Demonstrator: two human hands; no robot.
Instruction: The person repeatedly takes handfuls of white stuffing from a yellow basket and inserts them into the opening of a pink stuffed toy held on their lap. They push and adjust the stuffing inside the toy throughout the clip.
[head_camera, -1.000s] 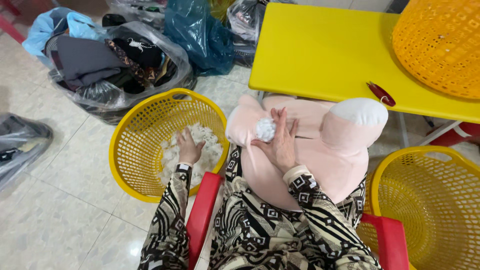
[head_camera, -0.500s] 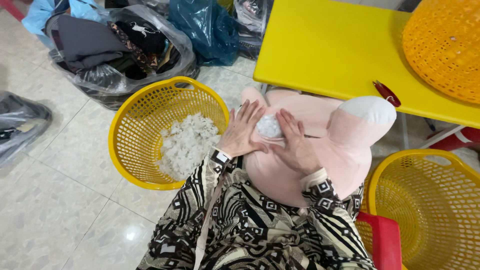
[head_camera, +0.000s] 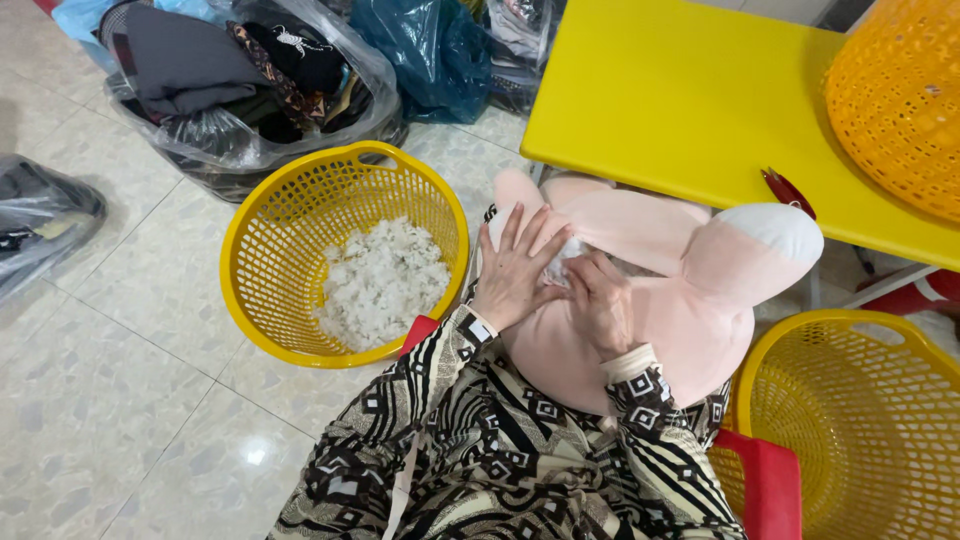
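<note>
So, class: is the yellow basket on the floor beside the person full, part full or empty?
Part full. The yellow basket stands upright with a heap of white stuffing covering its bottom, while its mesh walls above the heap show bare up to the rim.

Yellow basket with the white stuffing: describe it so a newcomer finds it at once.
Start at the bright yellow table at the top right, then drop to the tiled floor on its left. There sits a round yellow plastic mesh basket, beside the person's left hand. Unlike the yellow basket at lower right and the orange one on the table, it holds white fluffy stuffing.

Bright, even light; sharp focus
</note>
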